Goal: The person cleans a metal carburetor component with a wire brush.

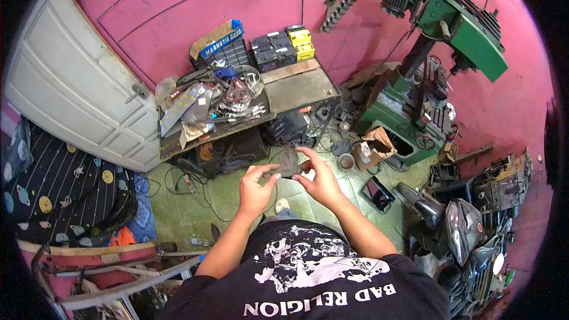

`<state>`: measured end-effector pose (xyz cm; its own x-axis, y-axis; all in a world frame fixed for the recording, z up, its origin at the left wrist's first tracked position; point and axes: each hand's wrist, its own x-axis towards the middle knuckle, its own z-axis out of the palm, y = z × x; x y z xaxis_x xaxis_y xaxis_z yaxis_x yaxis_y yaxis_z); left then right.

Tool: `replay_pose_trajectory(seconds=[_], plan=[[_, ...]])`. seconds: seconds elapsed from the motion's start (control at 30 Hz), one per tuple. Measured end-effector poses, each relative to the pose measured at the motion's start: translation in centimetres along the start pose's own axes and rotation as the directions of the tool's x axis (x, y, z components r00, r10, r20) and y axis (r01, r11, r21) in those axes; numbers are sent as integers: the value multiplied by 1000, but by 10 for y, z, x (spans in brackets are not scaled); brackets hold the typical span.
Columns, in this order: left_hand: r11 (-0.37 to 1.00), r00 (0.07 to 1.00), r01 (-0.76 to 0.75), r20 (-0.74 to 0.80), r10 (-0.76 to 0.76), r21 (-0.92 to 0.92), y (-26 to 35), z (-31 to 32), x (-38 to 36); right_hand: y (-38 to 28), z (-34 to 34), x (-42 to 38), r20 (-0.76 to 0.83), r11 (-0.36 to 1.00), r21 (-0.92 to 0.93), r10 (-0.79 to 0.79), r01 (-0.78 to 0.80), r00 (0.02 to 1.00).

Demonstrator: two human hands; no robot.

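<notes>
A crumpled grey-brown cloth [288, 162] is between my two hands, in front of my body and above the tiled floor. My left hand [256, 188] is bent at the fingers, thumb and fingertips closing on the cloth's left edge. On the other side, my right hand [322, 182] curves around the right edge, with the index finger near the top and the thumb near the bottom. A small dark patch shows inside the curve of the right hand; I cannot make out what it is.
A cluttered workbench [302, 90] with tools and boxes stands ahead. To the right are a green drill press [409, 101], a torn cardboard box [373, 153] and piled motorcycle parts [465, 231]. A white door [71, 65] is at left. Cables [204, 198] trail across the floor.
</notes>
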<state>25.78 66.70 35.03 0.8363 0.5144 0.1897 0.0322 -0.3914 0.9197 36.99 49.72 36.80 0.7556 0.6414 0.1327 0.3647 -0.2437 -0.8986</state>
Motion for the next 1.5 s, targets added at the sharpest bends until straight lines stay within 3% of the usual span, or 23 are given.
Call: replay_pose_trajectory(seconds=[0.03,0.1,0.17,0.23,0.3,0.37,0.5,0.6,0.63,0.67,0.7,0.77,0.8,0.83,0.9,1.03,1.1,1.23,1.3,1.43,1.5], plan=[[994,996,-77,41,74,75,-1,-6,15,-3,1,13,-28,999,-33,-5,4,1000],[994,995,-96,43,94,57,-2,-12,41,-3,7,34,-60,998,-64,-1,-2,998],[979,989,-147,29,144,142,-7,-15,61,0,11,53,-94,959,-250,-160,132,983],[959,984,-177,25,176,224,-13,-16,77,2,12,68,-52,949,-280,-163,143,985],[929,977,-207,21,211,308,-21,-17,92,15,16,83,-9,877,-441,-218,192,976],[896,972,-229,42,231,381,-29,-14,106,25,15,100,-11,873,-439,-242,213,970],[947,988,-145,-10,154,288,-26,-2,139,44,6,143,-41,949,-250,-208,191,977],[918,966,-227,-44,254,324,-35,7,174,64,-4,184,1,957,-162,-245,242,970],[970,989,-147,0,150,194,-44,10,187,71,-6,199,9,956,-156,-249,247,968],[996,997,-56,57,52,64,-53,15,200,80,-7,213,90,994,16,-111,110,990],[996,998,-52,51,49,68,-60,21,213,89,-9,227,192,984,172,16,-49,981],[967,980,172,129,-150,-190,-72,34,244,103,-8,259,125,964,267,-45,10,991],[988,985,139,117,-130,-72,-68,38,264,111,-11,277,181,941,320,56,-113,982],[987,985,142,111,-134,-72,-81,47,283,120,-16,297,244,903,361,151,-234,958],[941,969,229,156,-194,-251,-106,62,324,142,-25,341,260,919,326,137,-221,956],[959,937,282,225,-269,-27,-136,77,399,182,-40,428,260,975,149,125,-167,958],[969,959,230,146,-241,89,-175,88,435,207,-44,474,351,990,-140,51,-2,935],[923,944,304,60,-326,235,-206,96,512,247,-20,560,432,985,-164,122,-56,893],[893,929,356,-2,-370,276,-237,101,544,277,7,596,359,939,-343,134,-3,924],[838,912,410,-192,-363,360,-263,105,581,274,31,638,319,898,-437,101,52,942],[803,908,414,-248,-336,428,-265,108,583,277,38,649,280,824,-535,-34,185,959]])
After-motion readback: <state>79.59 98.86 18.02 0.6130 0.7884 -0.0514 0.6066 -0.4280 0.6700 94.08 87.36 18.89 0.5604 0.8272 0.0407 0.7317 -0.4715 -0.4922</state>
